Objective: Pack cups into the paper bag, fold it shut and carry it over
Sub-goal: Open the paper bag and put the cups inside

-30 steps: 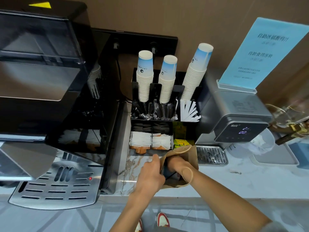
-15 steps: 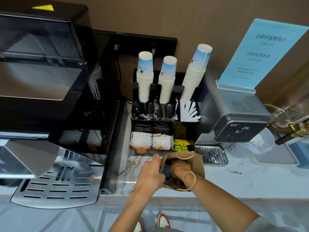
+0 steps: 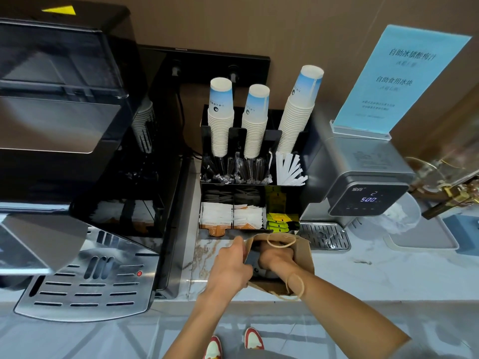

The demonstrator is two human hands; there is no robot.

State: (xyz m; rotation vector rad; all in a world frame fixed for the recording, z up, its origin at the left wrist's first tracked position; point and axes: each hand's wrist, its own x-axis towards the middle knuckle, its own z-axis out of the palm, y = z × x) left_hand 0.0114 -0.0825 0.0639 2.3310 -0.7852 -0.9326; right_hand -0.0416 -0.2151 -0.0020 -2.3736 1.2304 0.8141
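Note:
A brown paper bag (image 3: 302, 255) with twine handles stands open on the marble counter, in front of the black organizer. My left hand (image 3: 230, 268) grips the bag's left rim and holds it open. My right hand (image 3: 276, 257) reaches down inside the bag, fingers curled over something dark that I cannot make out. Three stacks of white-and-blue paper cups (image 3: 220, 117) stand upside down in the organizer behind the bag.
A large coffee machine (image 3: 64, 125) with a metal drip tray fills the left. The black organizer (image 3: 290, 198) holds stirrers, straws and sachets. To the right are a grey water dispenser (image 3: 363, 182), a blue sign and a grey tray (image 3: 425, 242).
The bag has opened wider and stands squarer. My right hand has gone deeper into it, while my left hand keeps hold of the left rim.

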